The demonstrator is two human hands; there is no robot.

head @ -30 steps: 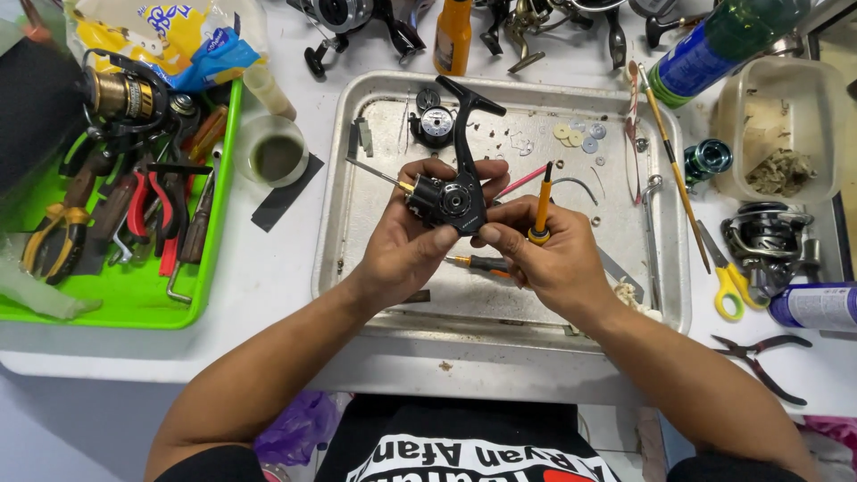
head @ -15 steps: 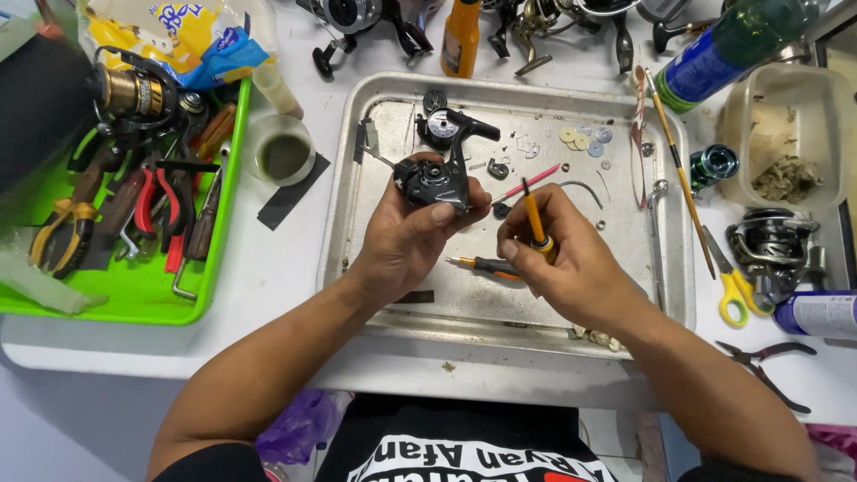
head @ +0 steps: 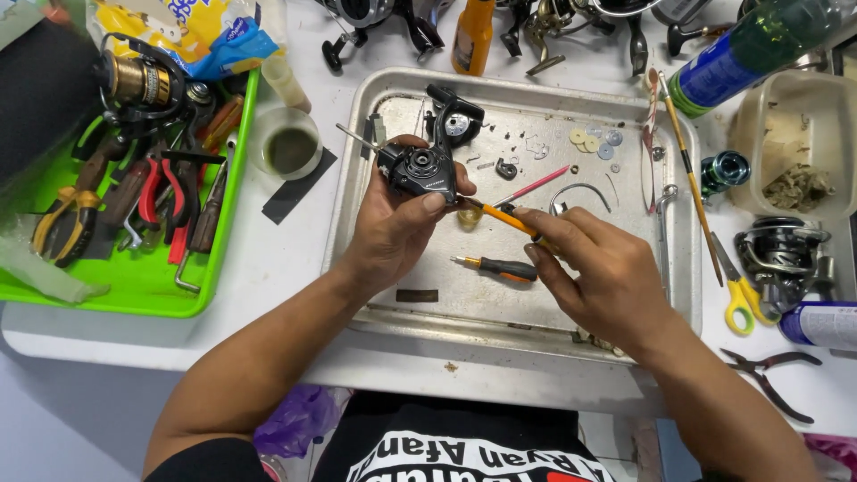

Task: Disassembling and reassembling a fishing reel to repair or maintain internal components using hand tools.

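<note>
Holding the black reel (head: pixel 420 170) tight in my left hand (head: pixel 393 228) over the tray (head: pixel 357 161), my right hand (head: pixel 607 277) pinches an orange tool (head: pixel 504 217), tip by the reel. A screwdriver (head: pixel 500 267) lies below.

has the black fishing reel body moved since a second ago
Yes. The black reel body in the left hand shifted left along the metal tray.
</note>
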